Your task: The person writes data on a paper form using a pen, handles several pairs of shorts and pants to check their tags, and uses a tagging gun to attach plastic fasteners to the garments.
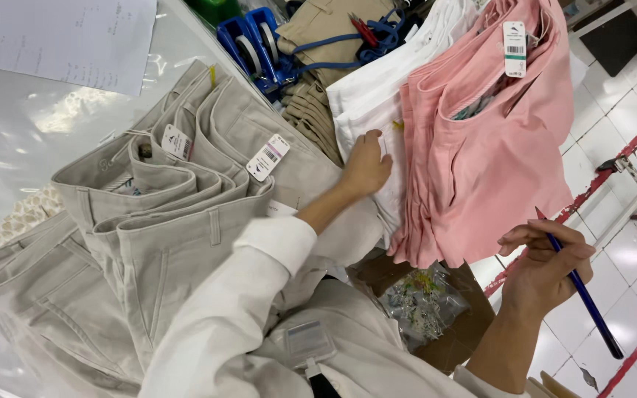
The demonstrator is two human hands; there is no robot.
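My left hand (365, 166) reaches across the table and grips the edge of a stack of white trousers (377, 88). Beside that stack hangs a pile of pink trousers (481, 147) with a white hang tag (514, 49). My right hand (543, 269) is lower right, away from the piles, fingers closed on a blue pencil (584, 295) that points down to the right. A pile of beige trousers (164, 221) with tags (267, 157) lies on the left, under my left forearm in its white sleeve.
Blue tape dispensers (256, 44) and khaki garments (318, 29) sit at the top. A sheet of paper (68, 40) lies on the shiny table (9, 140). A clear bag of small items (422, 302) rests in a cardboard box below. White tiled floor (628, 133) is at right.
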